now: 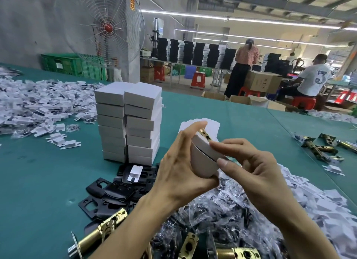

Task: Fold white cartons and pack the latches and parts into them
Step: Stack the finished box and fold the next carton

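Observation:
I hold a white carton [201,160] up over the green table [38,171]. My left hand [179,162] grips it from below and from the left side, with the fingers curled over its top edge. A brass latch [205,135] sticks out of the carton's open top, and the lid flap [210,125] stands up behind it. My right hand [251,166] pinches the carton's right edge between forefinger and thumb. Two stacks of closed white cartons [129,123] stand on the table just to the left.
Black strike plates [116,189] lie in front of the stacks. Brass latches [102,229] lie near the front edge and more latches [318,148] at the right. Bagged screws [222,220] and white inserts [38,104] are heaped around. People work at the far benches.

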Demonstrator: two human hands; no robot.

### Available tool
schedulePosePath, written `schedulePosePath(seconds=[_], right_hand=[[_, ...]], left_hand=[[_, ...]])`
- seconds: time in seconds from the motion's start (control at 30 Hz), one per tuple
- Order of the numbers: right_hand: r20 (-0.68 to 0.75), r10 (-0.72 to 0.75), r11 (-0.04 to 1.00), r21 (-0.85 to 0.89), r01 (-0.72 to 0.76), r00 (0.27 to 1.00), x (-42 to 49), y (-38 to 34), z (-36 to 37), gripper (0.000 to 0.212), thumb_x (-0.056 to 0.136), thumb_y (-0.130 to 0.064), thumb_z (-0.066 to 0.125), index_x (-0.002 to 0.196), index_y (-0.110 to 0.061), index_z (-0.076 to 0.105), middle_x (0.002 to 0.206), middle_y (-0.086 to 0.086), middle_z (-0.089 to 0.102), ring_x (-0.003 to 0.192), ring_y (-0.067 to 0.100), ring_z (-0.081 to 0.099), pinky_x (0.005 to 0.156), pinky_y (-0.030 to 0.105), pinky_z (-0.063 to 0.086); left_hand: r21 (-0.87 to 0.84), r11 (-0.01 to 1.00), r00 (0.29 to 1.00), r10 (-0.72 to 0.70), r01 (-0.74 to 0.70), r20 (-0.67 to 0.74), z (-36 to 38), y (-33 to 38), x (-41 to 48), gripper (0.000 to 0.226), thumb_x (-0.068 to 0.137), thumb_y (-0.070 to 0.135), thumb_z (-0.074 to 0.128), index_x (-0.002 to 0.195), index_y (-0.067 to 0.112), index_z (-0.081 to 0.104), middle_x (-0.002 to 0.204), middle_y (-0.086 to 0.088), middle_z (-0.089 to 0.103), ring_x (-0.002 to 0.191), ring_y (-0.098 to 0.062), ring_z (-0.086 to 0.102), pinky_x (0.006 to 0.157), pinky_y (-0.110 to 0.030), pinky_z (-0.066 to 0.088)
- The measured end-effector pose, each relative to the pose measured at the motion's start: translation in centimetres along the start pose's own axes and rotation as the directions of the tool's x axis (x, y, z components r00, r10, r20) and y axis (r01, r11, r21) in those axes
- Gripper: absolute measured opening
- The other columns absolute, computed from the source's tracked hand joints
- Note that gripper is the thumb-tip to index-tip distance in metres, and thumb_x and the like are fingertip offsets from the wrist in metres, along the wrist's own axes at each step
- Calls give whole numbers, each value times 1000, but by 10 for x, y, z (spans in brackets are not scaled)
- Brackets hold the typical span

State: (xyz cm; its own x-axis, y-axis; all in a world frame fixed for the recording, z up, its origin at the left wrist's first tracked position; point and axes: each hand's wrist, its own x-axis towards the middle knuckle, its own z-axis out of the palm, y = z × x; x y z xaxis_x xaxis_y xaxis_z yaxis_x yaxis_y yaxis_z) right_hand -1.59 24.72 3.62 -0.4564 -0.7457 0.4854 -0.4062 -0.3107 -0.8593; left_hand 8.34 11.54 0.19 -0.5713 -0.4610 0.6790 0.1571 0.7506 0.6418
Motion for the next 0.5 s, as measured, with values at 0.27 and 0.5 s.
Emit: schedulePosePath(seconds=[0.27, 0.5], right_hand=[[80, -39, 996, 80, 32, 996, -1, 1, -13, 30, 71, -7, 72, 98, -16, 80, 92, -5, 68, 91, 8, 67, 80, 18, 53], [25, -38, 992, 121, 35, 999, 0, 6, -3, 33, 62, -44, 86, 89, -25, 82, 91, -7, 67, 85, 7, 68, 76, 20, 55]], left_hand=[[-157, 988, 991, 11, 10, 132, 1, 1, 0, 65, 67, 32, 75, 116, 45, 35, 104, 10, 52, 78, -20, 59, 57, -39, 54], [-186, 982, 993, -10, 32, 117, 2, 1, -2, 53, 70, 44, 74, 108, 43, 37, 97, 9, 52, 74, -8, 54, 55, -22, 47]])
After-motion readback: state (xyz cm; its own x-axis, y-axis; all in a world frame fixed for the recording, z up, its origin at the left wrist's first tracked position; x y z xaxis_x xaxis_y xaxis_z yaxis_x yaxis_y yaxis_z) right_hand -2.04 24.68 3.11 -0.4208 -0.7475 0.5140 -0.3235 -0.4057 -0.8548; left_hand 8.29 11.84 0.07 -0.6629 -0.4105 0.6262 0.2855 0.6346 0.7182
